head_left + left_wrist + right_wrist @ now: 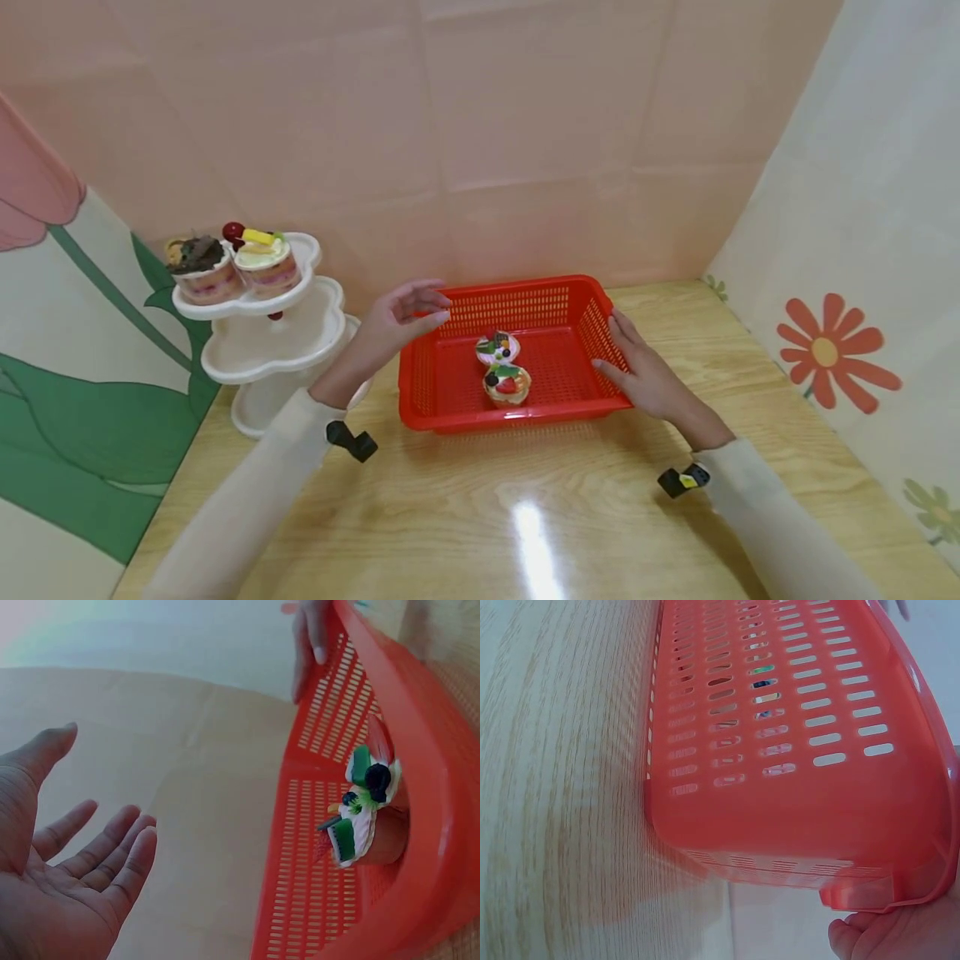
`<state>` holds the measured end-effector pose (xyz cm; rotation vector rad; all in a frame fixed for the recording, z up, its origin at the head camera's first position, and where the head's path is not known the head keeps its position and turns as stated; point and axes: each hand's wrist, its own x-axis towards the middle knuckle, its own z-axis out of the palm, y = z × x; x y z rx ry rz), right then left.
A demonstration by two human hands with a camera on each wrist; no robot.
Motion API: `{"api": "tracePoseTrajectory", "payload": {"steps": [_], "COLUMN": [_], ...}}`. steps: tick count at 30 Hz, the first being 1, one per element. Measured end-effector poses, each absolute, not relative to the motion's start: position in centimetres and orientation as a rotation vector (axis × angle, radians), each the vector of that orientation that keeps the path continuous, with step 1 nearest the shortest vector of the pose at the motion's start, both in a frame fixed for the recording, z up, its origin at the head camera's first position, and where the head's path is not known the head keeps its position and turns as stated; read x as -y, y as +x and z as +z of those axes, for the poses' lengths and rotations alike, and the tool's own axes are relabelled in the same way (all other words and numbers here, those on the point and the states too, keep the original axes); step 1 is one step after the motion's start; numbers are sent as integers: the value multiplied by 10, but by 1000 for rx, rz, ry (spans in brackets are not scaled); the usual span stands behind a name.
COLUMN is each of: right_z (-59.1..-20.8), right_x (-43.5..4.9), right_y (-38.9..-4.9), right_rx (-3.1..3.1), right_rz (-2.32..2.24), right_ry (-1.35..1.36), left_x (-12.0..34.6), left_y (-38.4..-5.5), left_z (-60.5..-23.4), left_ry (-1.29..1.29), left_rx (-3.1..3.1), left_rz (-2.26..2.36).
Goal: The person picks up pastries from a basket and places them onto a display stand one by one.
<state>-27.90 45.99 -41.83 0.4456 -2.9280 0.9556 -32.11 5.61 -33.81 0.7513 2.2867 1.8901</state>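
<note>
Two pale sleeves [247, 492] enter from the near edge, each with a small black wrist device [351, 442] at its cuff, above a light wood-grain table [420, 517]. We see the right hand [637, 371] holding the right end of a red basket [498, 417], the thumb on the inner side and the fingers at the rim. We note the left hand [401, 321] near the basket's left rear corner, its grip wide: the thumb stands well away from the gently bent fingers, with only air between; the left wrist view shows this hand apart from the basket. The basket stands at mid-table, and on its floor we find a nearer fruit-topped cake [507, 386] and, just behind it, a farther fruit-topped cake [495, 348]. To the left rises a white three-tier stand [273, 346], whose top tier bears a dark-topped dessert cup [210, 286] beside a yellow-garnished dessert cup [270, 275]. Farthest, we observe a peach backdrop [525, 108], flanked by a pink tulip print [33, 187] on the left and a red flower print [825, 352] on the right.
</note>
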Motion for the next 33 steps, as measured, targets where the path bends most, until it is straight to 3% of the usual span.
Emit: {"api": "tracePoseTrajectory", "payload": {"steps": [21, 33], "right_z": [-419, -418], "right_x": [-459, -457], "right_y": [-280, -278], "right_rx": [2917, 2938], "right_rz": [950, 931], "right_ry": [442, 410], "left_x": [-95, -104], "left_y": [-377, -399], "left_z": [-364, -384], "left_ry": [752, 712], "left_rx": [-2249, -2306], "left_rz": [1950, 1750]}}
